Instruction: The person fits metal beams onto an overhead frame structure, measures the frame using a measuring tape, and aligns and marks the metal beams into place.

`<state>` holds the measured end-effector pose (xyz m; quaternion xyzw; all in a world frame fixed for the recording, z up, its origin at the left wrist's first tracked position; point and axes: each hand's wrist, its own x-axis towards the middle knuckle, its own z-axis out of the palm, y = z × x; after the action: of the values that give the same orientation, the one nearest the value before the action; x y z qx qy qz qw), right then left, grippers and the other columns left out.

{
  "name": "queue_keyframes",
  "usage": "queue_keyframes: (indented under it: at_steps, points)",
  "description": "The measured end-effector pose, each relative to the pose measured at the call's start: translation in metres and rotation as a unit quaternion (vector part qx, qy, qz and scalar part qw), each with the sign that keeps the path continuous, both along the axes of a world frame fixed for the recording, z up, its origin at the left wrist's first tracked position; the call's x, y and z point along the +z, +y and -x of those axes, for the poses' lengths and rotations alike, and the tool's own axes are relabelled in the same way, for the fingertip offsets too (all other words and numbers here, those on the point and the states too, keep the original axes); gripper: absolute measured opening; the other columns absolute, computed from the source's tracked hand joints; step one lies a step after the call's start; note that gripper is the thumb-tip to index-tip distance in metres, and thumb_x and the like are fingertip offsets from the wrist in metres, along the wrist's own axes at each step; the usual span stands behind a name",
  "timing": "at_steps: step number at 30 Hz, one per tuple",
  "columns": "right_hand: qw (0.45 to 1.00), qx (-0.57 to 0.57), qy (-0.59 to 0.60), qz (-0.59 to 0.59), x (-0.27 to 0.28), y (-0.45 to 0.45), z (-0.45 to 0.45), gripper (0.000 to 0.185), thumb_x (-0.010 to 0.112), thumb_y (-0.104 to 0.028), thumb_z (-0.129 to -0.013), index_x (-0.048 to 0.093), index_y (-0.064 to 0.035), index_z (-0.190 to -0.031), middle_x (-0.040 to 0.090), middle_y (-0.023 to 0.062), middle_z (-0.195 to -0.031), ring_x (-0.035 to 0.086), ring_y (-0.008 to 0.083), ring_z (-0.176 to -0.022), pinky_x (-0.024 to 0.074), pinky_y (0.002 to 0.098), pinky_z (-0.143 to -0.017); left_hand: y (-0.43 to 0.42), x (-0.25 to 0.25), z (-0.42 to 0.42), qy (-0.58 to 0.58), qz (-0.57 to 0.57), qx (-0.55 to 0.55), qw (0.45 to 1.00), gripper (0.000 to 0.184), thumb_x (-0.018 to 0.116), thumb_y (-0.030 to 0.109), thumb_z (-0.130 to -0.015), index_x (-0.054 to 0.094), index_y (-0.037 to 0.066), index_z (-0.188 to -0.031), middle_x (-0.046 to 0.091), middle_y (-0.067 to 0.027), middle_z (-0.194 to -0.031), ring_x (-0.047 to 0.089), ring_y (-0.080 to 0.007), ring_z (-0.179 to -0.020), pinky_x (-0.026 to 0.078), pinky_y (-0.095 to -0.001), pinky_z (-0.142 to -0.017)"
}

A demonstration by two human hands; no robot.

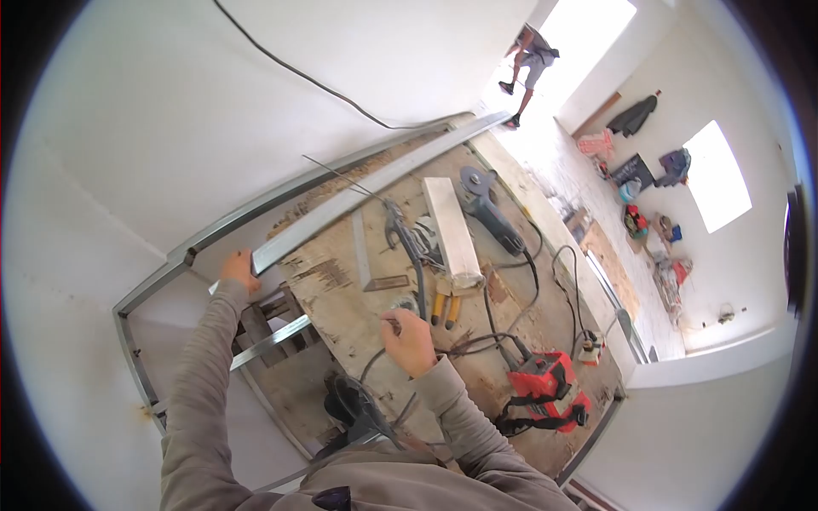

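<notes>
My left hand is closed round the near end of a long metal tube, which slants away across the plywood board. Over the board's middle, my right hand is curled closed; whatever lies inside its fingers is hidden. Just beyond it are pliers with yellow handles and a small greyish item I cannot make out. An electrode holder with a thin rod lies near a pale wooden block. To the block's right rests an angle grinder. A metal square lies flat left of the holder.
A red welding machine with cables stands at the board's right. A metal frame borders the white wall, with gaps at lower left. A black object sits close to my body. Another person bends near the bright doorway.
</notes>
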<state>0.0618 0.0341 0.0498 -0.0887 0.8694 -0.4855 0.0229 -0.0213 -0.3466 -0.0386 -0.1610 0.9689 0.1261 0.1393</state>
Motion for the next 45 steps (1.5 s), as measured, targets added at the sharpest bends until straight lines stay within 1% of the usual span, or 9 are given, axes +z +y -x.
queue_keyframes:
  at_steps: [2,5,7,10,17,20,32,38,45]
  points:
    - [0.999,0.046,0.023,-0.008,0.009,-0.015,0.008,0.017,0.062,-0.010,-0.082,0.064,-0.0003,-0.095,0.065,0.0143,-0.084,0.064,0.0264,-0.074,0.0502,0.0334,-0.068,-0.013,0.003,-0.018,0.005,-0.020,0.007,1.000,0.065,0.077,0.012,-0.059,0.049,0.006,-0.118,0.058,-0.0213,-0.109,0.057,-0.0392,-0.104,0.047,-0.0430,-0.091]
    - [0.959,-0.028,0.242,-0.142,0.002,-0.015,0.039,0.018,0.061,-0.009,-0.080,0.063,-0.0015,-0.096,0.064,0.0144,-0.088,0.062,0.0301,-0.082,0.0491,0.0382,-0.074,-0.025,0.002,-0.065,0.020,-0.059,0.014,0.998,0.061,0.076,0.013,-0.059,0.050,0.004,-0.113,0.061,-0.0223,-0.103,0.059,-0.0389,-0.099,0.048,-0.0438,-0.087]
    - [0.956,-0.116,0.192,-0.188,-0.015,0.006,0.074,0.022,0.060,-0.012,-0.078,0.061,-0.0054,-0.099,0.060,0.0153,-0.097,0.057,0.0339,-0.095,0.0457,0.0430,-0.081,-0.030,0.010,-0.100,-0.008,-0.090,0.034,0.995,0.060,0.076,0.012,-0.057,0.050,0.004,-0.111,0.063,-0.0219,-0.101,0.060,-0.0384,-0.099,0.049,-0.0439,-0.086]
    - [0.984,-0.109,0.086,-0.109,-0.022,0.025,0.105,0.030,0.063,-0.016,-0.078,0.059,-0.0057,-0.105,0.058,0.0168,-0.103,0.055,0.0349,-0.100,0.0447,0.0436,-0.084,-0.013,0.045,-0.159,-0.006,-0.073,0.065,0.995,0.058,0.075,0.010,-0.056,0.051,0.003,-0.109,0.063,-0.0217,-0.097,0.060,-0.0397,-0.095,0.049,-0.0442,-0.082]
    - [0.909,-0.193,0.009,-0.369,-0.038,0.013,0.121,0.047,0.064,-0.026,-0.080,0.050,-0.0009,-0.117,0.058,0.0227,-0.106,0.055,0.0408,-0.105,0.0443,0.0468,-0.092,0.000,0.076,-0.251,0.002,-0.061,0.106,0.993,0.046,0.073,0.011,-0.056,0.058,0.006,-0.099,0.065,-0.0179,-0.095,0.061,-0.0368,-0.094,0.049,-0.0434,-0.082]
    - [0.934,-0.105,-0.059,-0.337,-0.073,0.037,0.142,0.047,0.063,-0.027,-0.082,0.046,0.0002,-0.117,0.056,0.0239,-0.109,0.055,0.0417,-0.104,0.0444,0.0475,-0.092,0.017,0.088,-0.282,0.032,-0.050,0.120,0.991,0.045,0.073,0.012,-0.056,0.058,0.006,-0.098,0.065,-0.0178,-0.093,0.061,-0.0373,-0.092,0.049,-0.0435,-0.080]
    - [0.946,-0.171,0.045,-0.270,-0.089,0.080,0.134,0.038,0.055,-0.024,-0.091,0.046,0.0060,-0.112,0.058,0.0298,-0.106,0.057,0.0429,-0.103,0.0451,0.0477,-0.088,0.087,0.113,-0.414,0.089,0.011,0.195,0.977,0.036,0.070,0.011,-0.052,0.060,0.006,-0.086,0.062,-0.0174,-0.078,0.061,-0.0383,-0.080,0.049,-0.0458,-0.071]
    - [0.955,-0.167,0.003,-0.246,-0.062,0.076,0.127,0.039,0.050,-0.025,-0.093,0.045,0.0065,-0.114,0.057,0.0312,-0.111,0.056,0.0434,-0.105,0.0445,0.0480,-0.090,0.135,0.126,-0.516,0.215,-0.018,0.262,0.941,0.028,0.064,0.008,-0.048,0.061,0.005,-0.075,0.060,-0.0161,-0.069,0.060,-0.0382,-0.067,0.049,-0.0434,-0.061]
    - [0.941,-0.162,0.019,-0.295,-0.065,0.067,0.120,0.038,0.049,-0.024,-0.094,0.042,0.0067,-0.114,0.057,0.0309,-0.111,0.057,0.0431,-0.104,0.0462,0.0480,-0.088,0.207,0.139,-0.650,0.166,0.018,0.365,0.916,0.028,0.063,0.008,-0.045,0.060,0.003,-0.073,0.058,-0.0143,-0.064,0.059,-0.0360,-0.062,0.049,-0.0405,-0.058]
